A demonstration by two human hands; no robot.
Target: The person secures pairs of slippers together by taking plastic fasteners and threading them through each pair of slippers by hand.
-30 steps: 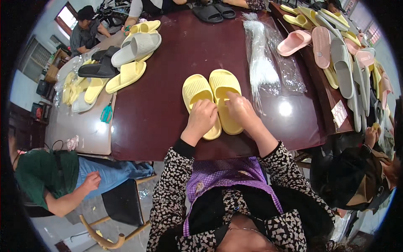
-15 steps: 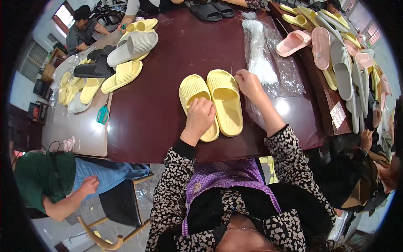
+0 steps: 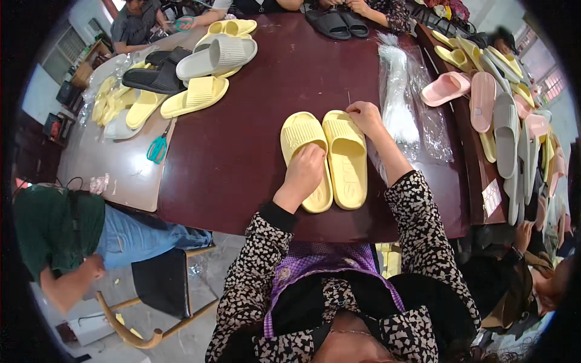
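A pair of yellow slides lies side by side before me, toes pointing away: the left slide (image 3: 301, 130) and the right slide (image 3: 350, 179). My left hand (image 3: 302, 172) is closed, its fingertips together at the foot opening under the left slide's strap. What they grip, if anything, is hidden. At the outer upper edge of the right slide's strap, my right hand (image 3: 366, 119) pinches a thin strand (image 3: 348, 97), whose end sticks up beyond the fingers.
A bundle of white strands (image 3: 397, 91) lies on clear plastic at right. Teal-handled scissors (image 3: 157, 149) and piled yellow, grey and black slides (image 3: 203, 94) are at left. More slides (image 3: 505, 127) fill a raised ledge at right. Black slides (image 3: 330, 24) lie far off, near other people.
The whole view has shifted, so the slides appear further right and lower. My right hand has come closer to the right slide's strap. My left hand stays at the left slide.
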